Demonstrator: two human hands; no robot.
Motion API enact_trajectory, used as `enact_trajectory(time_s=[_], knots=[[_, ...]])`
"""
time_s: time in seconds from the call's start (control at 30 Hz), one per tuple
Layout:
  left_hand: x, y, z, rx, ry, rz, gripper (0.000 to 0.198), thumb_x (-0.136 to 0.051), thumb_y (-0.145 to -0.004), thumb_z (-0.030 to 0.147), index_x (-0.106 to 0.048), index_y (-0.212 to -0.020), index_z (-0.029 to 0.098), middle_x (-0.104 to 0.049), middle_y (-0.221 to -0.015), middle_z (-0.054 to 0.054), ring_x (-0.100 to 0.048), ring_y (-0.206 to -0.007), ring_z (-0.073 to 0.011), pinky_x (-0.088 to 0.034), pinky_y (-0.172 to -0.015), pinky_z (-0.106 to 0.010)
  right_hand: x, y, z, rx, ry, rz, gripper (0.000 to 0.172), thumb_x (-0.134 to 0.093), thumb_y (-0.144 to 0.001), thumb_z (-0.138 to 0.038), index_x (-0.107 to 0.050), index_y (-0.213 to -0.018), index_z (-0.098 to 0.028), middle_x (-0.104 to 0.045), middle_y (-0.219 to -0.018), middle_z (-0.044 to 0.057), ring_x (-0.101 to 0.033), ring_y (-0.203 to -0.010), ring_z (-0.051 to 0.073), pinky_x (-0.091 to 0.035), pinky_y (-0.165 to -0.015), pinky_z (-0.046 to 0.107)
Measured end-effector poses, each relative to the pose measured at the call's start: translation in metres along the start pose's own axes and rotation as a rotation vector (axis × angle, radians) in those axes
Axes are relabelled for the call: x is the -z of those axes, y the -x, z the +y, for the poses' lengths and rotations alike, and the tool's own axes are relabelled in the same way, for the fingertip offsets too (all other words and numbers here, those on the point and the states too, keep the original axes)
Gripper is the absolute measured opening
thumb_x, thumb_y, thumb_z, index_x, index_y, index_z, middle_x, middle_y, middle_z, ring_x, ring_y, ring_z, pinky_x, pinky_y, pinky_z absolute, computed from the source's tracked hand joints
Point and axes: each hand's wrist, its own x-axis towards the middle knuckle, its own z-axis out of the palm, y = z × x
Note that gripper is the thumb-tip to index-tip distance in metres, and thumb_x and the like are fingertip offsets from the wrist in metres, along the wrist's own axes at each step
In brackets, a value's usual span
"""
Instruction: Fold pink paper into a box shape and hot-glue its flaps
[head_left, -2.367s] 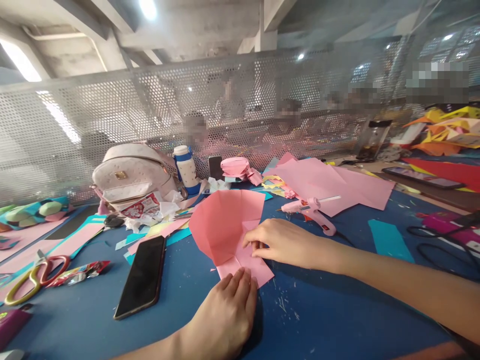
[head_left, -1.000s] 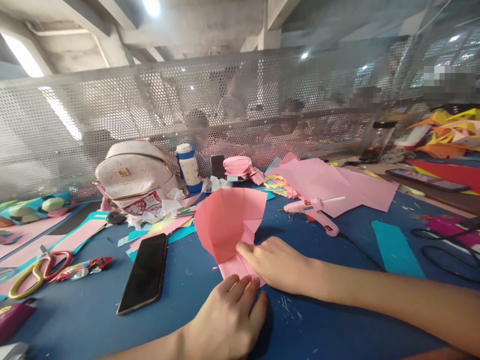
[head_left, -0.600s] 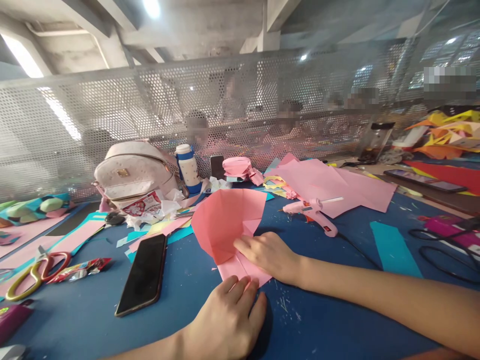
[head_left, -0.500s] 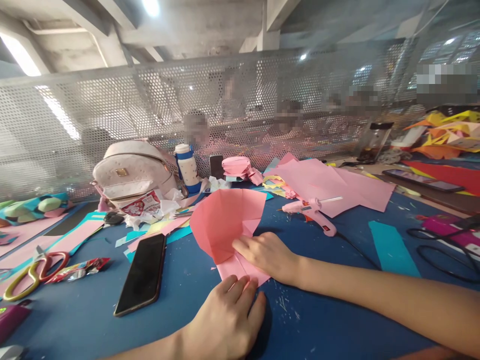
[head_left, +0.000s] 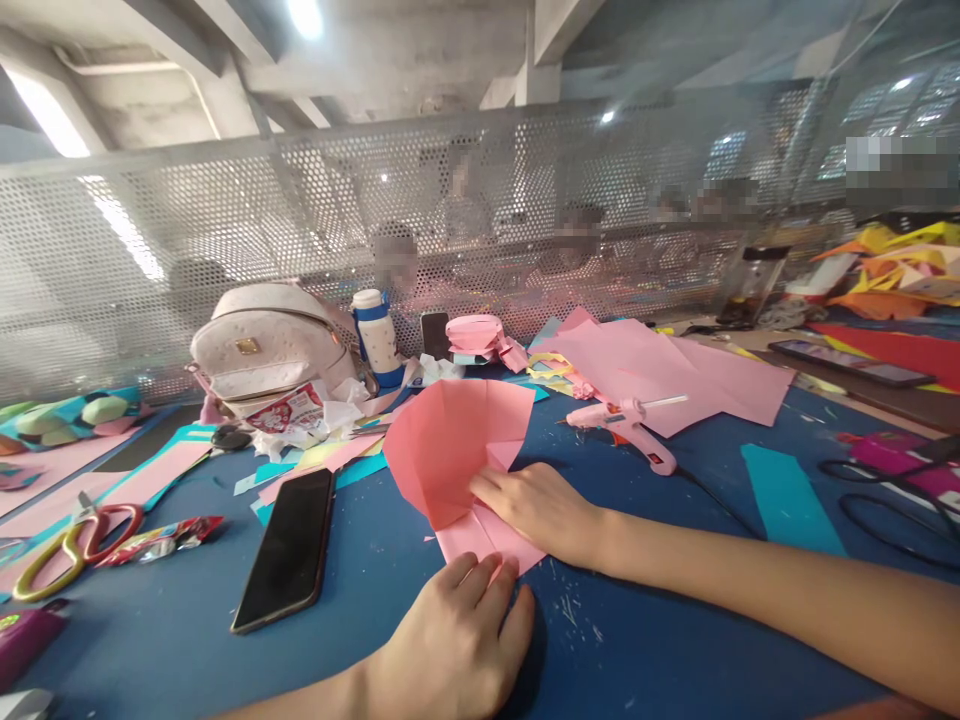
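A folded pink paper sheet point(head_left: 450, 445) lies on the blue table point(head_left: 660, 620), its upper half standing up like a fan. My right hand point(head_left: 544, 510) rests flat on the lower fold, fingers stretched out and pressing the paper down. My left hand point(head_left: 450, 645) lies on the table at the paper's near corner, fingertips touching its edge, fingers together and extended. Neither hand grips anything.
A black phone point(head_left: 289, 550) lies left of the paper. A pink glue gun point(head_left: 626, 425), loose pink sheets point(head_left: 660, 370), a teal strip point(head_left: 787, 485), scissors point(head_left: 64, 550), a pale backpack point(head_left: 262, 345) and a bottle point(head_left: 376, 335) crowd the table. A perforated metal screen point(head_left: 225, 230) stands behind.
My right hand has slid left and toward me along the paper's lower fold, flattening it. My left hand has stayed at the near corner. The view shifted slightly.
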Motion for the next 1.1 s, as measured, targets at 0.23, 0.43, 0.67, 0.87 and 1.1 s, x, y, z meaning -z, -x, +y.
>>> enact_trajectory(time_s=[0.23, 0.43, 0.67, 0.87, 1.1], knots=[[0.000, 0.000, 0.001, -0.002, 0.010, 0.005, 0.033, -0.042, -0.084, 0.014, -0.064, -0.106, 0.004, -0.071, -0.103, -0.020, -0.070, -0.084, -0.0281, -0.056, -0.070, -0.036, -0.006, 0.001, 0.001, 0.038, -0.050, -0.048, 0.026, -0.040, -0.087, -0.001, -0.049, -0.106, -0.017, -0.062, -0.101, 0.005, -0.063, -0.064, 0.016, -0.023, -0.045, 0.028], [0.000, 0.000, 0.000, 0.000, 0.014, 0.021, 0.032, -0.040, -0.085, 0.013, -0.065, -0.104, 0.005, -0.072, -0.102, -0.019, -0.070, -0.084, -0.0282, -0.056, -0.068, -0.036, -0.001, 0.004, 0.001, 0.067, -0.034, -0.113, 0.027, -0.040, -0.080, 0.002, -0.049, -0.100, -0.013, -0.058, -0.100, 0.008, -0.055, -0.058, 0.014, -0.023, -0.046, 0.027], [-0.001, 0.002, 0.000, 0.004, 0.011, 0.020, 0.032, -0.040, -0.086, 0.014, -0.065, -0.106, 0.006, -0.071, -0.105, -0.018, -0.070, -0.088, -0.0282, -0.056, -0.070, -0.035, 0.035, 0.011, 0.008, -0.009, -0.269, 0.012, 0.014, -0.040, -0.084, -0.006, -0.047, -0.086, -0.018, -0.056, -0.087, 0.003, -0.047, -0.060, 0.013, -0.026, -0.053, 0.028], [-0.002, 0.000, -0.002, 0.005, 0.016, 0.009, 0.032, -0.041, -0.086, 0.016, -0.064, -0.106, 0.006, -0.072, -0.104, -0.018, -0.070, -0.088, -0.0284, -0.057, -0.069, -0.035, 0.067, 0.013, 0.010, -0.006, -0.665, 0.130, 0.014, -0.038, -0.095, -0.012, -0.051, -0.094, -0.019, -0.061, -0.084, -0.001, -0.050, -0.068, 0.011, -0.036, -0.064, 0.024], [-0.001, 0.001, 0.000, 0.005, 0.015, -0.006, 0.033, -0.042, -0.086, 0.018, -0.064, -0.107, 0.006, -0.071, -0.106, -0.018, -0.070, -0.089, -0.0286, -0.057, -0.071, -0.036, 0.076, 0.014, 0.020, 0.065, -0.622, 0.113, 0.010, -0.050, -0.094, -0.018, -0.060, -0.092, -0.020, -0.066, -0.090, -0.001, -0.058, -0.075, 0.011, -0.038, -0.064, 0.023]])
